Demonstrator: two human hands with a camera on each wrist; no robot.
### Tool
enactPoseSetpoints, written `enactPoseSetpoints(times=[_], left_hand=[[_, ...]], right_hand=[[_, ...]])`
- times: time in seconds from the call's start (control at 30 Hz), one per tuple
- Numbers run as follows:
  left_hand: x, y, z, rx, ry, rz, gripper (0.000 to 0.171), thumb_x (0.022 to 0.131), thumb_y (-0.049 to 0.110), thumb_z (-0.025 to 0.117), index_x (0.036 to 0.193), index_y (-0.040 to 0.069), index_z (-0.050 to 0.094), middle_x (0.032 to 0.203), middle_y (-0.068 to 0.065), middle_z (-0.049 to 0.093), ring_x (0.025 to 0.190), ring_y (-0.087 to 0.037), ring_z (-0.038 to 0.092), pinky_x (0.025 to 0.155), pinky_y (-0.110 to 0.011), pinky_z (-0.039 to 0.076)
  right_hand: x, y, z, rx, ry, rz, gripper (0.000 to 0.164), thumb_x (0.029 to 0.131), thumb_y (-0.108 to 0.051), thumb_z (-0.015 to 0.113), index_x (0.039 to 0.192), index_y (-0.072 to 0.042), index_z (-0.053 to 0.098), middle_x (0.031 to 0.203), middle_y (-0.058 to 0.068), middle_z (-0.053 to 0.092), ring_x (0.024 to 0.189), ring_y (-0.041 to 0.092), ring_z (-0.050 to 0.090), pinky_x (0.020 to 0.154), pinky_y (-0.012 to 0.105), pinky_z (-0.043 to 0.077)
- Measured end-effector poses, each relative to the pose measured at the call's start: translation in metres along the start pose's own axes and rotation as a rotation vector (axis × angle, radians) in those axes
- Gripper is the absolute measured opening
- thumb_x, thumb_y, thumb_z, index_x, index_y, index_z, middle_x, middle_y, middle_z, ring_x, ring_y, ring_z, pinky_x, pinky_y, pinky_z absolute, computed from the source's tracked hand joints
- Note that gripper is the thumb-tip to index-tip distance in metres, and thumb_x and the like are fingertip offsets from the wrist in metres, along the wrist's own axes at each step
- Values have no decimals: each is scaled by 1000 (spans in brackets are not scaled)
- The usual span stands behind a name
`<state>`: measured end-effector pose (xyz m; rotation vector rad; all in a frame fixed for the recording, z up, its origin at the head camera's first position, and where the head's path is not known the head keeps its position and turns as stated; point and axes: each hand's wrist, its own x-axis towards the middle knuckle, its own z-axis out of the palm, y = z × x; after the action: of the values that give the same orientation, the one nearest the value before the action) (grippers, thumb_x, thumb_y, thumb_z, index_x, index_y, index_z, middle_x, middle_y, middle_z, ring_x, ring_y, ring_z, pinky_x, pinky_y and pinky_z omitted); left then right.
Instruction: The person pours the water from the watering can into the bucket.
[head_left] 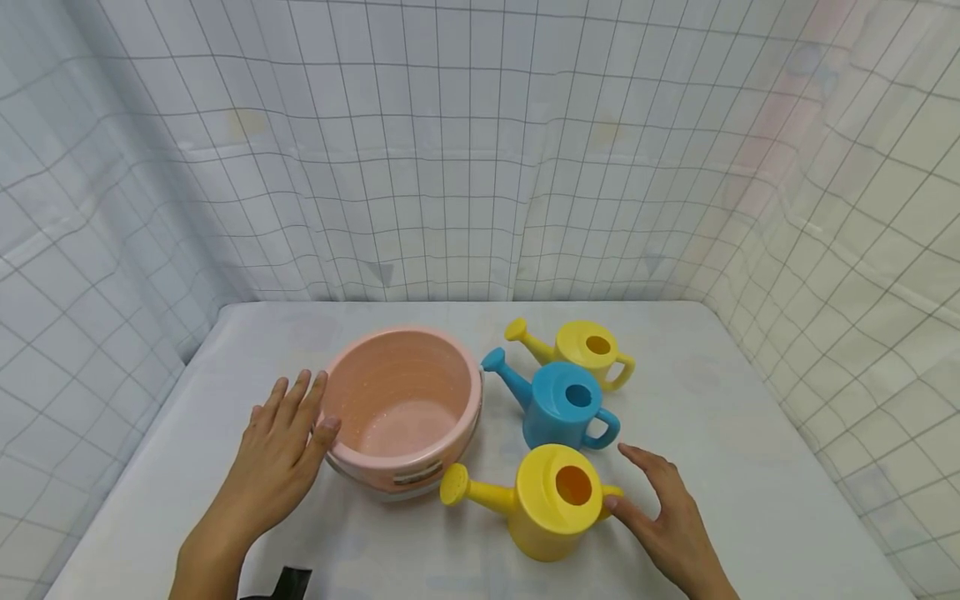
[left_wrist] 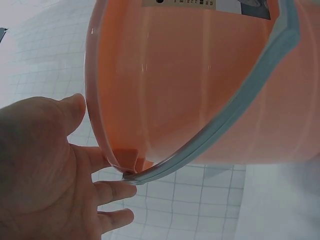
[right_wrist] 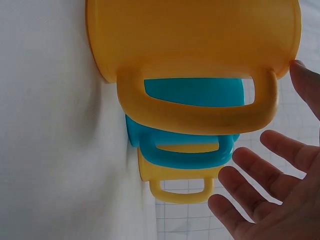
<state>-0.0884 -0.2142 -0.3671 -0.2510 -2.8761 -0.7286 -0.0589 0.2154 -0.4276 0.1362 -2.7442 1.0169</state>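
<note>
A pink bucket (head_left: 408, 458) with a grey carrying handle (left_wrist: 215, 127) stands left of centre on the table. My left hand (head_left: 281, 450) lies along its left rim, fingers extended, thumb close to the edge. At the right, my right hand (head_left: 671, 525) is spread around the handle of the nearest yellow watering can (head_left: 543, 533), thumb at the can's top edge in the right wrist view and fingers apart from the handle (right_wrist: 200, 117). Behind that can stands a blue watering can (head_left: 551, 417), and farther back a second yellow watering can (head_left: 581, 342). All three spouts point left.
White cloth covers the table (head_left: 735, 433). Grid-patterned curtains (head_left: 450, 167) hang at the back and on both sides. A small black object (head_left: 292, 582) shows at the front edge, near the left forearm. The blue can's spout reaches near the bucket's right rim.
</note>
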Motion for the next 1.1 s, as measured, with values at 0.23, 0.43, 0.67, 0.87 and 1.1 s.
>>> enactPoseSetpoints(times=[0.23,0.43,0.67,0.87,1.1], left_hand=[[1,-1,0,2,-20,-10,60,102,42,31,153,18,11,158,-19,13,147,-39,-5,111,-67,-3],[1,-2,0,5,-35,-19,59,102,42,30,153,19,10,158,-19,12,147,-40,-5,111,-68,-1],[1,-2,1,-2,-31,-21,60,102,42,30,153,18,10,158,-20,11,147,-40,-5,111,-68,-3],[1,-2,3,-5,-20,-21,60,102,42,30,153,17,10,158,-20,13,147,-41,-4,111,-68,-2],[1,-1,4,-2,-20,-22,60,102,42,30,153,18,10,158,-20,13,147,-40,-4,111,-67,-2]], right_hand=[[-3,4,3,-1,-20,24,58,83,-41,70,133,-24,50,132,3,54,121,27,49,94,61,44],[-6,5,7,28,-48,47,54,83,-42,69,130,-23,52,130,1,56,120,28,52,94,59,45],[-9,8,9,65,-63,44,50,83,-40,69,127,-20,55,127,-2,58,118,26,54,94,57,47],[-9,11,12,74,-67,45,47,83,-38,70,125,-20,57,124,-4,60,116,24,56,95,54,48],[-9,15,16,41,-53,12,42,83,-35,70,122,-21,60,119,-12,62,112,14,57,93,46,51]])
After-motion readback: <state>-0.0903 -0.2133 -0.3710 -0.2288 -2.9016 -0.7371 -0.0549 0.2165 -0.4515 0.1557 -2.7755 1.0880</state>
